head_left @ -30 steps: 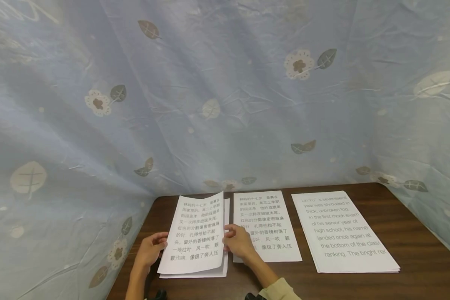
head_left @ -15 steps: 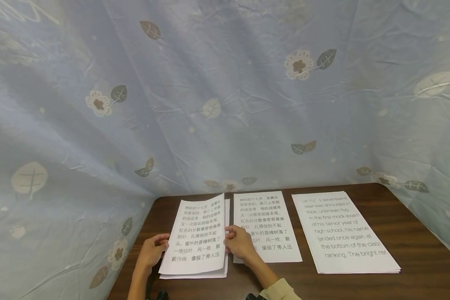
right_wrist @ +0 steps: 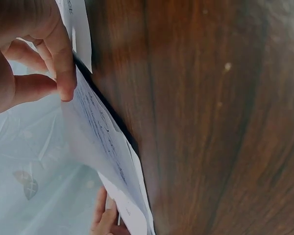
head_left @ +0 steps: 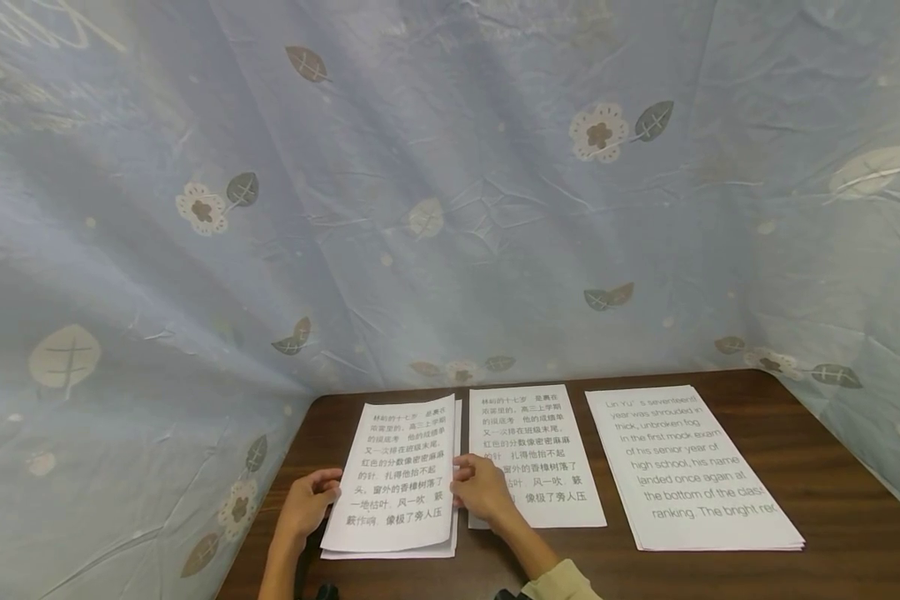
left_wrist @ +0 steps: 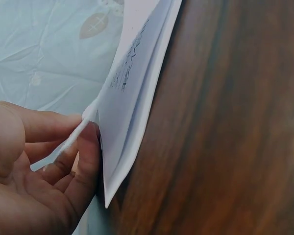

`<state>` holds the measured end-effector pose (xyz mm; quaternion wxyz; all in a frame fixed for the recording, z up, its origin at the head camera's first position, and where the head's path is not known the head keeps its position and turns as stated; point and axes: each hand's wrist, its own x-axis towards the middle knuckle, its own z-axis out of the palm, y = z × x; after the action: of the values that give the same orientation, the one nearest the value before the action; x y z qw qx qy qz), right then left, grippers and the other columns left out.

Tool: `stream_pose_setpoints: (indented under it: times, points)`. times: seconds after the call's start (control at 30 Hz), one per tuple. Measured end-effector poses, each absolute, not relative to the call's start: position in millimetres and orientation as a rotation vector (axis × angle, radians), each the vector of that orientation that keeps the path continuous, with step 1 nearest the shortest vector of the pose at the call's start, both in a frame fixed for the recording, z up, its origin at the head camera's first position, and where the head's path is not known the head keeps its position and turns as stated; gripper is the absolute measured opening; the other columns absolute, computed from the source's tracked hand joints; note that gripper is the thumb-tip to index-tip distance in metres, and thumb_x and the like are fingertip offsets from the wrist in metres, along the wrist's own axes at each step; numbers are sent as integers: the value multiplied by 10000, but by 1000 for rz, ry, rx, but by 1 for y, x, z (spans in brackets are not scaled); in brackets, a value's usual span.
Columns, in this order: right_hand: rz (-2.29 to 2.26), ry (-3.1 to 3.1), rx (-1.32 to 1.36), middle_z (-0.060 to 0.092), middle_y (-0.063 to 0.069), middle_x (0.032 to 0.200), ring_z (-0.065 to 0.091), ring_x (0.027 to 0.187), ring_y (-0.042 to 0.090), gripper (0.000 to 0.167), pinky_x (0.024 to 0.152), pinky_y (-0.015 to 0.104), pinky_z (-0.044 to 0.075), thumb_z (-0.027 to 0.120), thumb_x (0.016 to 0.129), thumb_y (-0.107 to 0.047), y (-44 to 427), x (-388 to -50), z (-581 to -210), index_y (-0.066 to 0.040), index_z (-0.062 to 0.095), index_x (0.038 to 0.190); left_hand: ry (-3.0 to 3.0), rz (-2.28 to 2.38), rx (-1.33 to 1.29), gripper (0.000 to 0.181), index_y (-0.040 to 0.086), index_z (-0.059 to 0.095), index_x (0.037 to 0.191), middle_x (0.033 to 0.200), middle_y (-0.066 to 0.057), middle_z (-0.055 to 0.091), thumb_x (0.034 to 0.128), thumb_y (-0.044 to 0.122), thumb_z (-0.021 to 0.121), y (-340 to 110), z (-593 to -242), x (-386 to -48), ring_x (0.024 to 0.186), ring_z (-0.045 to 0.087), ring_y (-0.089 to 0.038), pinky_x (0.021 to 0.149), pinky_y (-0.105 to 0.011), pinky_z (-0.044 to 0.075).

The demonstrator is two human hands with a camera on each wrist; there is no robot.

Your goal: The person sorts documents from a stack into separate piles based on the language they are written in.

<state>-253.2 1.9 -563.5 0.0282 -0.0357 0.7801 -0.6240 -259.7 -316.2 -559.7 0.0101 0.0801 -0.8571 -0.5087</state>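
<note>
Near the table's left side, a printed sheet of paper (head_left: 401,479) with Chinese text is raised above another white sheet (head_left: 444,552), whose right and lower edges show. My left hand (head_left: 306,507) pinches the upper paper's left edge between thumb and fingers, as the left wrist view shows. On the opposite edge my right hand (head_left: 483,490) pinches it with thumb and forefinger; in the right wrist view that hand (right_wrist: 27,22) is at the upper left. The paper bows slightly between both hands. How many sheets they hold cannot be told.
A second stack with Chinese text (head_left: 540,442) lies in the middle, partly behind my right hand. Farther right is a stack with English text (head_left: 690,467), its sheets slightly fanned. The brown wooden table (head_left: 727,404) meets a blue floral cloth (head_left: 450,217) at the back and left.
The raised paper has come down a little toward the sheet below and its top right corner sits lower. Both hands keep their hold. The view has shifted slightly.
</note>
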Motion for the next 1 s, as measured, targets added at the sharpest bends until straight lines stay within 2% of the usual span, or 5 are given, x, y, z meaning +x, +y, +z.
stream_pose_setpoints:
  times: [0.13, 0.33, 0.67, 0.87, 1.0]
  points:
    - [-1809, 2617, -199, 729, 125, 968, 698, 762, 147, 377, 636, 256, 607, 719, 891, 35, 3, -253, -564, 97, 693, 1261, -2662, -1614, 255, 351, -95, 641, 1367, 1124, -188, 689, 1027, -20, 595, -317, -561, -261, 931, 672, -215, 741, -308, 605]
    - [-1575, 2910, -363, 727, 66, 879, 668, 772, 120, 260, 666, 228, 532, 788, 880, -40, 7, -252, -565, 48, 751, 1122, -2631, -1662, 262, 359, -100, 625, 1381, 1097, -175, 688, 1039, 8, 613, -319, -560, -261, 928, 687, -219, 737, -309, 638]
    - [-1753, 2648, -238, 768, 141, 993, 738, 685, 172, 323, 582, 268, 582, 759, 958, -161, 42, -251, -560, 49, 732, 1202, -2595, -1633, 256, 357, -87, 648, 1363, 1116, -201, 710, 1031, 43, 640, -302, -555, -260, 890, 676, -215, 670, -297, 605]
    - [-1774, 2674, -114, 757, 108, 977, 730, 681, 167, 324, 567, 279, 575, 768, 944, -163, 70, -251, -558, 29, 741, 1203, -2620, -1577, 177, 359, -90, 664, 1339, 1030, -163, 702, 1011, 57, 676, -276, -547, -263, 831, 686, -211, 648, -311, 611]
    - [-1785, 2697, -26, 748, 96, 977, 740, 690, 181, 336, 565, 277, 581, 764, 949, -152, 93, -252, -557, 28, 738, 1232, -2623, -1534, 91, 353, -82, 679, 1327, 1031, -168, 717, 1007, 67, 692, -260, -539, -266, 824, 714, -227, 649, -324, 635]
